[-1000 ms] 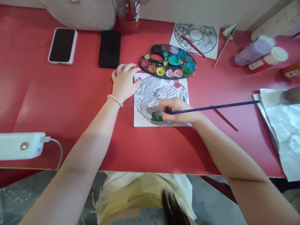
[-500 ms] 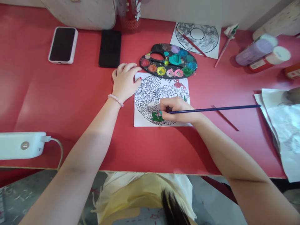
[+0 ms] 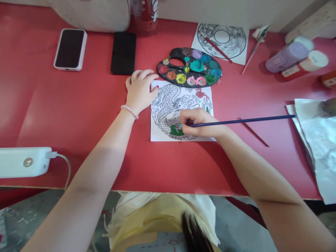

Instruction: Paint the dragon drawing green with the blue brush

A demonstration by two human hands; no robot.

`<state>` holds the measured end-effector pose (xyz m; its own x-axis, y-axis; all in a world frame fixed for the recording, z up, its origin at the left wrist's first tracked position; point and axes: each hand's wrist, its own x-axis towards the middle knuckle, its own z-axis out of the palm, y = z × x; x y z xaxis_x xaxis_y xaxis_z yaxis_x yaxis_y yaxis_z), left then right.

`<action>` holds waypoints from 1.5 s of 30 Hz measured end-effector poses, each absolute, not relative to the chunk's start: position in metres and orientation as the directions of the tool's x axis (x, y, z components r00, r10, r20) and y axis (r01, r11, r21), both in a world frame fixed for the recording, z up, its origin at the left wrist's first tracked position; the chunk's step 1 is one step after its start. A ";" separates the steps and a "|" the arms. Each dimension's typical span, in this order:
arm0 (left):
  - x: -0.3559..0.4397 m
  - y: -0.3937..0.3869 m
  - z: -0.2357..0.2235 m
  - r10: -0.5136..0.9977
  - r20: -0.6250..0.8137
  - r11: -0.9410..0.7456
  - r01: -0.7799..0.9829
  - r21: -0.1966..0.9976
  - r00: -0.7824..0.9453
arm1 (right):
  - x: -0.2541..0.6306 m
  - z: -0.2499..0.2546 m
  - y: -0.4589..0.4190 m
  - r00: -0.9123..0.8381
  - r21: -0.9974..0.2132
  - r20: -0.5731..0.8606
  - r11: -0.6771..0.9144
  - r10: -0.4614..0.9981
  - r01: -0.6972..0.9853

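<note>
My right hand (image 3: 198, 122) is closed round a long blue-handled paintbrush (image 3: 244, 120), its handle pointing right. The brush's tip is at a green painted patch (image 3: 176, 130) low on the dragon drawing (image 3: 168, 101), mostly hidden by my fingers. Printed in black line on white paper, the drawing also has a red painted spot at its upper right. My left hand (image 3: 140, 87) lies with fingers spread at the sheet's upper left corner, the thumb on the paper. Just above the sheet, a black palette (image 3: 193, 72) holds dabs of many colours.
Behind the palette lie another round line drawing (image 3: 241, 50) and a red paintbrush (image 3: 216, 47). Paint bottles (image 3: 288, 54) stand at the right, above loose papers (image 3: 315, 136). A thin red stick (image 3: 254, 132) lies under the blue handle. Left are a black phone (image 3: 123, 53), white-cased device (image 3: 70, 49) and power bank (image 3: 23, 162).
The far end of the blue paintbrush has tipped slightly up and to the right. My left hand stays in place on the sheet, and the view has shifted a little.
</note>
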<state>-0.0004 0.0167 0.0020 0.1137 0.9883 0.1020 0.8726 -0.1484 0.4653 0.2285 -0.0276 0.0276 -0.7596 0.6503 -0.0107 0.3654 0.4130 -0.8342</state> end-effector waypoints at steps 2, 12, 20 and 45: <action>-0.001 0.017 0.001 0.987 0.117 -0.156 0.870 0.468 0.114 | 0.228 0.028 -0.028 -0.761 -0.828 -0.025 0.414 0.648 0.379; 0.000 0.016 0.003 0.988 0.103 -0.147 0.866 0.477 0.111 | 0.229 0.028 -0.028 -0.758 -0.828 -0.042 0.401 0.651 0.391; 0.000 0.017 0.002 0.990 0.085 -0.138 0.860 0.492 0.111 | 0.228 0.029 -0.028 -0.768 -0.832 -0.029 0.410 0.640 0.374; -0.001 0.018 0.000 0.990 0.088 -0.138 0.861 0.490 0.108 | 0.228 0.028 -0.028 -0.760 -0.817 -0.044 0.415 0.649 0.401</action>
<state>-0.0006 0.0182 -0.0001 0.1083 0.9902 0.0885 0.8608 -0.1379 0.4899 0.2284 -0.0276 0.0285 -0.7597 0.6488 -0.0439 0.4013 0.4145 -0.8168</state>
